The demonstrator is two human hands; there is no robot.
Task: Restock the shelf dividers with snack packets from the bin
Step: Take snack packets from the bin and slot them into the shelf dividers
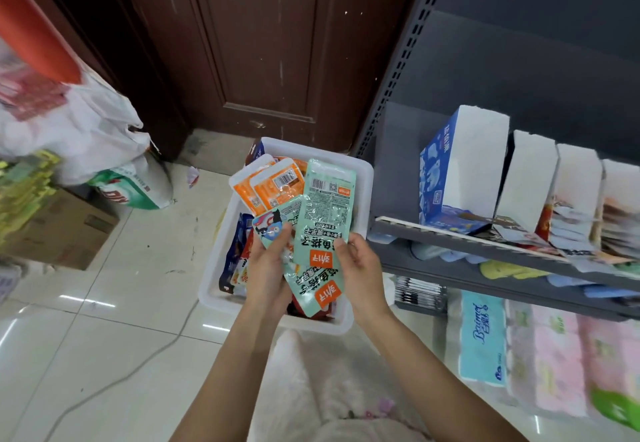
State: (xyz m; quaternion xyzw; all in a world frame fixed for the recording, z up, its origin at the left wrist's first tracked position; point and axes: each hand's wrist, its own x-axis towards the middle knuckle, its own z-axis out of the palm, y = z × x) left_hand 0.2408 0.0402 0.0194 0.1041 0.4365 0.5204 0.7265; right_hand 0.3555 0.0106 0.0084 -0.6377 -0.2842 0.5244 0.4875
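Two hands, left (pixel 268 268) and right (pixel 360 268), fingers curled around glossy flat snack packets (pixel 325 206) above white plastic bin (pixel 362 178).

The lower packets in the bin (pixel 360 178) are covered by the hands (pixel 266 268) and the fanned snack packets (pixel 323 213). The shelf dividers (pixel 526 178) are cut off at the right edge; the goods behind them are blurred.

A brown wooden door (pixel 263 43) stood behind; white plastic bags (pixel 79 130) and a cardboard box (pixel 69 230) lay left; tissue packs (pixel 483 341) lay low at right.
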